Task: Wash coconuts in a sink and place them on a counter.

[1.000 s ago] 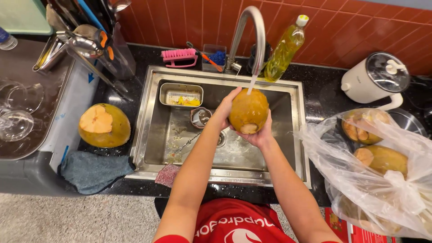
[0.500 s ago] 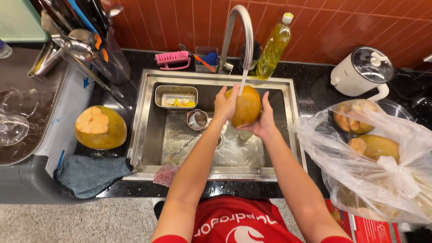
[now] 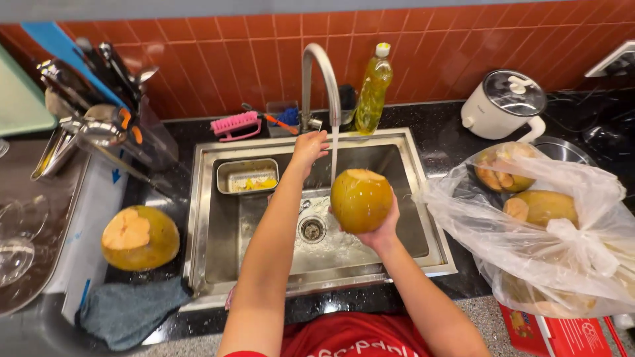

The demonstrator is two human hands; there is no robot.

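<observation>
Right hand [image 3: 382, 228] is cupping wet coconut [image 3: 361, 199] one-handed, left hand [image 3: 309, 147] reaching open toward faucet [image 3: 317, 79] at 11 o'clock; slick husk risks slipping into sink [image 3: 423, 218].

Right hand [image 3: 380, 228] cups a yellow-green coconut [image 3: 361, 199] from below over the steel sink [image 3: 198, 218], trimmed end up. Left hand [image 3: 309, 147] reaches toward the tap [image 3: 319, 79]; water runs in a thin stream just beside the coconut. 2nd coconut [image 3: 139, 237] sits on the counter left of the sink, w/ a grey cloth [image 3: 129, 313] near it. Clear plastic bag [image 3: 562, 238] w/ more coconuts at right. Small metal tray [image 3: 247, 175] in the sink.
</observation>
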